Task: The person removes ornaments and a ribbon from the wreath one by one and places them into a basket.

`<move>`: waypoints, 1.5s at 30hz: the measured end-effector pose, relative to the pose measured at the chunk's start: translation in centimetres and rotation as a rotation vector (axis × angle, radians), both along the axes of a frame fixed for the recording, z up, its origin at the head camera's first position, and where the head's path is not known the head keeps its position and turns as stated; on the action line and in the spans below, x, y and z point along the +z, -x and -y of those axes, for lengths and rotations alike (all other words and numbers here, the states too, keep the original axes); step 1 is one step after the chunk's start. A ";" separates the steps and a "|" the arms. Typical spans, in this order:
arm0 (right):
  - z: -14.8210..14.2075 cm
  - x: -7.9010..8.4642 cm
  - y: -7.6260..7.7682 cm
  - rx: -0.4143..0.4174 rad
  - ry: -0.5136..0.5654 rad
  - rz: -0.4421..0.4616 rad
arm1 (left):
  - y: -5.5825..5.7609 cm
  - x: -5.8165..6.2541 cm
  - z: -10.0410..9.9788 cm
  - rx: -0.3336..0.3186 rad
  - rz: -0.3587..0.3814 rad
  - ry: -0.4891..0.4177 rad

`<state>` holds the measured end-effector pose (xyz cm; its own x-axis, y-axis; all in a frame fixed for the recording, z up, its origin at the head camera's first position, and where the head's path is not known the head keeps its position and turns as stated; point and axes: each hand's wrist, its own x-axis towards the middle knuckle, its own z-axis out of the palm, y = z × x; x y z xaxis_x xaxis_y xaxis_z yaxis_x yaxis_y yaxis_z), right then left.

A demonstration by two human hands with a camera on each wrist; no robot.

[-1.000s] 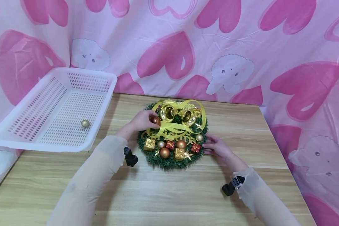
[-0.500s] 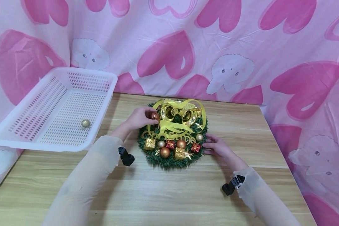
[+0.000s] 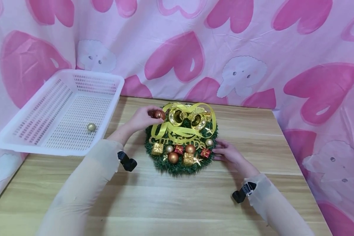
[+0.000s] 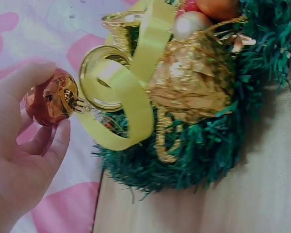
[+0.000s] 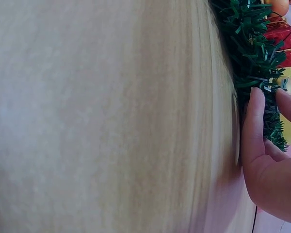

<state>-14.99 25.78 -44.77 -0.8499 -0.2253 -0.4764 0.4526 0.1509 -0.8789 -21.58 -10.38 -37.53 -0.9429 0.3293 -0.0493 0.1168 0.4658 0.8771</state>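
Note:
Between thumb and fingers, my left hand [image 3: 142,118] holds a shiny copper-red Christmas ball [image 4: 52,97], its metal cap pointing toward the wreath. The ball is over the upper left edge of a green tinsel Christmas wreath [image 3: 177,168] lying on the table. Two gold bells [image 3: 176,117] and a loose yellow ribbon [image 3: 183,131] top the wreath. Below them are gold lettering, small gift boxes [image 3: 157,149], stars and copper balls [image 3: 173,158]. At the wreath's right edge, my right hand [image 3: 228,153] grips the tinsel [image 5: 269,116] between thumb and fingers.
A white perforated plastic basket [image 3: 44,150] stands at the left, with one small gold ball [image 3: 91,127] inside. The wooden table [image 3: 177,203] ends against a pink heart-print cloth [image 3: 242,42] at the back and right.
My left hand has moved up and to the left with the copper-red ball, away from the ribbon. More of the gold lettering shows. The right hand stays at the wreath's edge.

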 end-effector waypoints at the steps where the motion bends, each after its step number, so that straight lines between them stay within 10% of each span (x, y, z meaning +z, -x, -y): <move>1: -0.1 0.0 0.0 0.000 0.003 -0.001 | 0.1 0.2 0.1 -0.004 -0.006 -0.003; 25: -0.2 0.2 0.0 0.009 0.004 -0.012 | 0.4 5.8 4.3 0.104 -0.066 -0.002; 45: -0.1 -0.1 0.1 0.012 -0.009 -0.013 | -0.3 7.0 8.5 0.205 -0.036 0.055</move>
